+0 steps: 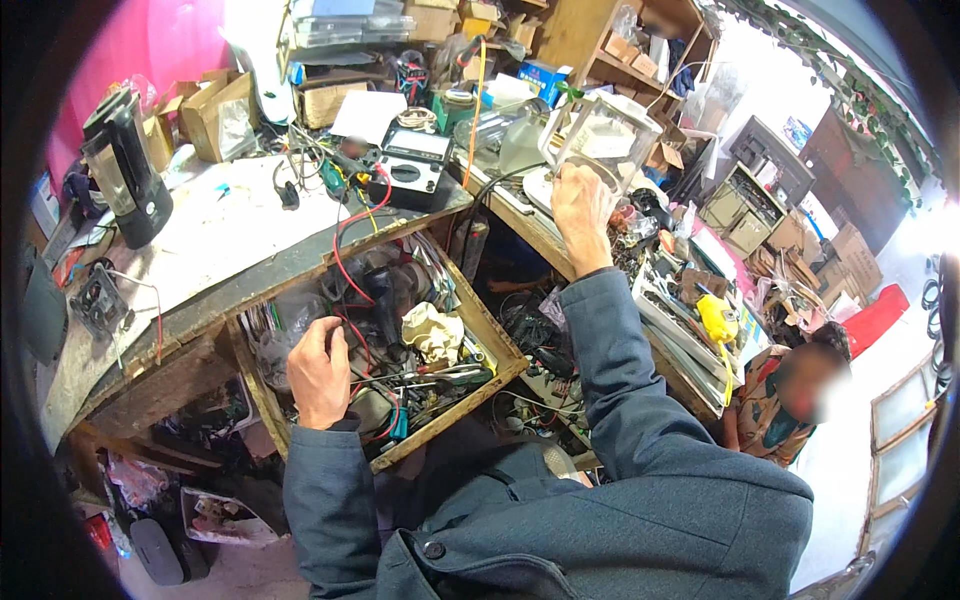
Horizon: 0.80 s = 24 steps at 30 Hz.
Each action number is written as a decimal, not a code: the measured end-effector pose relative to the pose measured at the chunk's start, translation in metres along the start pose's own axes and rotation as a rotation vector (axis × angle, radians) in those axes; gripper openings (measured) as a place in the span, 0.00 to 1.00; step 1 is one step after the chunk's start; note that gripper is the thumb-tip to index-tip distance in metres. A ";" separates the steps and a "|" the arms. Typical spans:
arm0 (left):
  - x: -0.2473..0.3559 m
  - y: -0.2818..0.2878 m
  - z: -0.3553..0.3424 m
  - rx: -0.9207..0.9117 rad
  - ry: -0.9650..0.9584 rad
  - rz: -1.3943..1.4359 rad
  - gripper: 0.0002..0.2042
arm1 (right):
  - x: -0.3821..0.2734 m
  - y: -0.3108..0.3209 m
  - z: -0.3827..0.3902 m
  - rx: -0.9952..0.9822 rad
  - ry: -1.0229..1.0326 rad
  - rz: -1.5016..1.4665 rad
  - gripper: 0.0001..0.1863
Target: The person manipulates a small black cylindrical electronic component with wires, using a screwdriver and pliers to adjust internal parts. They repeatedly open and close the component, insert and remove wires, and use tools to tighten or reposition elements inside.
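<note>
Right hand (582, 205) grips clear jug (598, 140); left hand (318, 372) in drawer (497, 338)

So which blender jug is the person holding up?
The clear empty jug, gripped by the right hand over the workbench. The other, the dark blender, stands untouched at the table's far left.
</note>
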State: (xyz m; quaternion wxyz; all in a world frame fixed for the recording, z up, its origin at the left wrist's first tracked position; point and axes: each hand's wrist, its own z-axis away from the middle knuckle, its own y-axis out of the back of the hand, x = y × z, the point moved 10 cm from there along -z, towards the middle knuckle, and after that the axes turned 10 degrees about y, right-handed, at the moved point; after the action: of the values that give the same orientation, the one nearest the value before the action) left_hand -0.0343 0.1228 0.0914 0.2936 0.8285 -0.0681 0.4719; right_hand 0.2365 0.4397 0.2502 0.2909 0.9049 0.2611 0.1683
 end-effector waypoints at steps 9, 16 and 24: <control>0.002 -0.008 0.002 -0.034 -0.054 -0.040 0.08 | -0.107 -0.006 0.032 -0.113 0.147 -0.306 0.09; -0.005 -0.012 0.003 -0.060 -0.034 -0.071 0.09 | -0.277 0.009 0.052 -0.168 0.436 -0.799 0.09; -0.015 -0.008 -0.003 -0.074 0.025 -0.154 0.10 | -0.390 -0.003 0.013 -0.044 0.833 -0.767 0.08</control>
State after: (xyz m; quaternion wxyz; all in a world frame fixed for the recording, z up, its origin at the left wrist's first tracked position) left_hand -0.0416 0.1283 0.0771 0.3604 0.8139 -0.0180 0.4553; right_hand -0.0735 0.2134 0.1792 0.2226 0.5962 0.6602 0.3989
